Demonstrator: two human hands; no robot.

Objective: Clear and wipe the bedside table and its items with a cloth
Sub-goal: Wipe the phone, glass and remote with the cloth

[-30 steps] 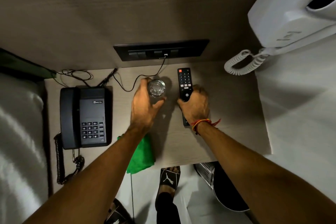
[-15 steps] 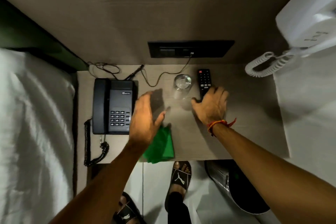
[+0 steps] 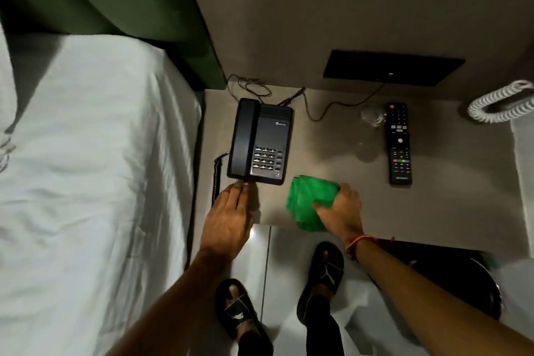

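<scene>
A folded green cloth (image 3: 310,201) lies at the front edge of the grey bedside table (image 3: 450,205), and my right hand (image 3: 342,209) grips its right side. My left hand (image 3: 229,217) reaches toward the near left corner of the black desk telephone (image 3: 260,140), fingertips touching its front edge, holding nothing. A clear drinking glass (image 3: 372,117) stands at the back of the table, beside a black TV remote (image 3: 399,143) that lies flat to its right.
A bed with a white sheet (image 3: 86,182) fills the left, close against the table. Thin cables (image 3: 315,107) run from a black wall socket panel (image 3: 393,68) to the telephone. A white coiled cord (image 3: 500,102) hangs at the right. A dark bin (image 3: 474,283) sits under the table's front.
My right hand left the remote and closed on the green cloth. My left hand moved left from the cloth to the telephone's front corner. The view swung left toward the bed.
</scene>
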